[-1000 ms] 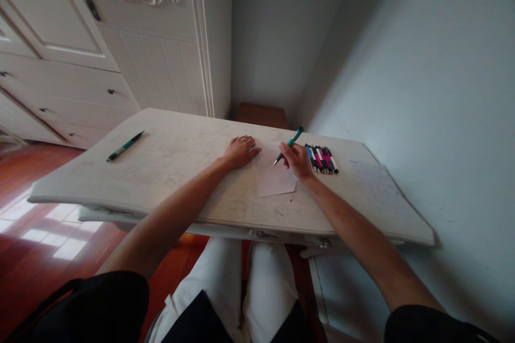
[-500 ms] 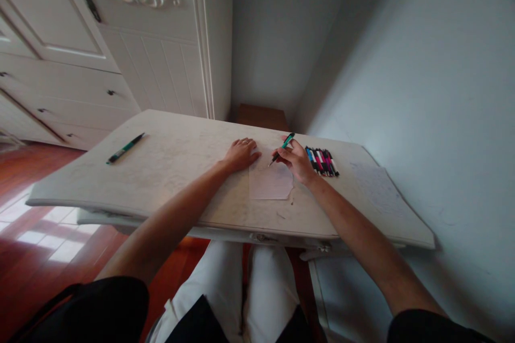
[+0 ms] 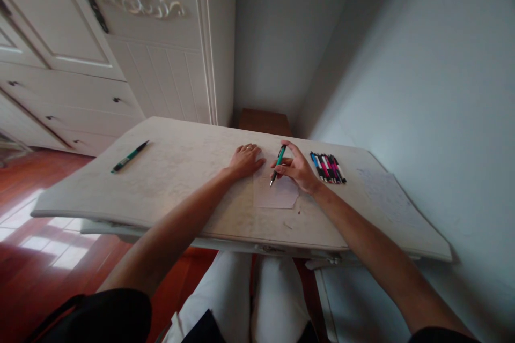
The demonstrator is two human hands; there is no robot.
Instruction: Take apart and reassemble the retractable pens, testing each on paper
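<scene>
My left hand lies flat with its fingers stretched out, its thumb at the upper left edge of a small sheet of paper. Above that sheet, my right hand holds a green and black pen. The pen's tip points down toward the paper; whether it touches cannot be made out. One finger rests near the pen's top end. Just right of my right hand, several pens in blue, white, pink and black lie side by side in a row.
Another green and black pen lies at the left of the white desk. A larger sheet with faint marks is at the right, beside the wall. A white cabinet stands behind on the left. Small dark bits lie near the front edge.
My right hand has turned the pen more upright, with a finger moved to its top end. My left hand stays flat. The whole view has shifted slightly.
</scene>
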